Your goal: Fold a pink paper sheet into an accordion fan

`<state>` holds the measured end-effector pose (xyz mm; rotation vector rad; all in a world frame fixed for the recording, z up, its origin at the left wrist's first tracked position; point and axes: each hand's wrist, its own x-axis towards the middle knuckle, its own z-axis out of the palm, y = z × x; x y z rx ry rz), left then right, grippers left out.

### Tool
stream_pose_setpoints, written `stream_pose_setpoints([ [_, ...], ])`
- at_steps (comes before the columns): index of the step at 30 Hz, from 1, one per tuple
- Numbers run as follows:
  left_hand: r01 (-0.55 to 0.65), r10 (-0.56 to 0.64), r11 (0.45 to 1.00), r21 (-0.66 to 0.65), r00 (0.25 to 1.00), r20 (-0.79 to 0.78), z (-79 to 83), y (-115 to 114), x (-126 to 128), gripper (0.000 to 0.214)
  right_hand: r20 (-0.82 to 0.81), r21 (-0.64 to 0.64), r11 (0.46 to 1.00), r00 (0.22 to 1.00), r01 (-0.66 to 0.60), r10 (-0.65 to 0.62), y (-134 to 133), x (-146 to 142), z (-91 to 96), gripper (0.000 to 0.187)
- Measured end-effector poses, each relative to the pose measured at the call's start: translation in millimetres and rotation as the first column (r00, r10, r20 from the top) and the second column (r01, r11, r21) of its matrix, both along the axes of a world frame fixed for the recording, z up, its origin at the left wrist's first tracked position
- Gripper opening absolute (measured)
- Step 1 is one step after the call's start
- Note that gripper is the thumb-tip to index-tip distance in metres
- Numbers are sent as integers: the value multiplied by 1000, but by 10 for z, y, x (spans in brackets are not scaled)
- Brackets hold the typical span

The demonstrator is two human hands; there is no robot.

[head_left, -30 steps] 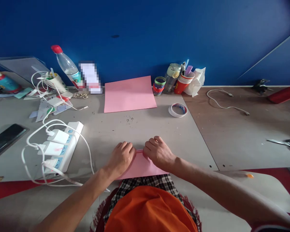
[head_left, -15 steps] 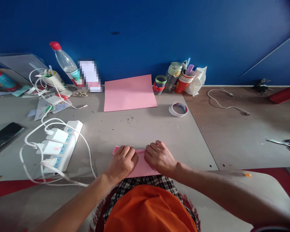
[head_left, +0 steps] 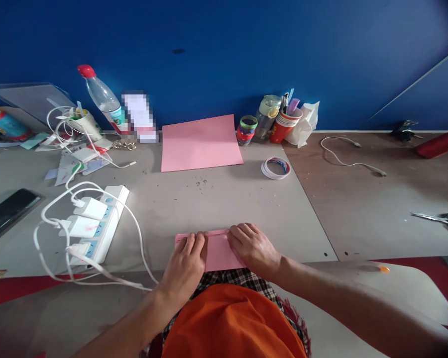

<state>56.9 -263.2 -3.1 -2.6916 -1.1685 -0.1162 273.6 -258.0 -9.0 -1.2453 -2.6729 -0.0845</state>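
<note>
A folded pink sheet of paper (head_left: 217, 249) lies at the near edge of the grey table (head_left: 209, 199), right in front of me. My left hand (head_left: 186, 263) rests on its left part, fingers stretched flat and pressing down near the far fold. On the right part sits my right hand (head_left: 252, 246), its fingers curled over the far edge and pressing on the paper. Neither hand lifts the sheet.
A second pink sheet (head_left: 200, 142) lies at the back by the blue wall. A white power strip (head_left: 97, 223) with chargers and cables sits to the left, a tape roll (head_left: 275, 168) and cups (head_left: 283, 124) at the back right, scissors (head_left: 438, 219) far right, a bottle (head_left: 101, 98) back left.
My left hand has flattened out and slid back toward me, uncovering the left end of the folded sheet. My right hand has shifted slightly along the far edge.
</note>
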Motion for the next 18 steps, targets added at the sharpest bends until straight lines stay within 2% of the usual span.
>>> stream_pose_setpoints([
  [9,-135,135,991,-2,991,2,-47,-92,-108,46,-120,-11,998,990,69,-70,-99,189,-12,29],
  [18,-121,115,989,89,991,70,-83,-87,-178,41,-166,-29,983,969,179,-181,-154,419,-86,36],
])
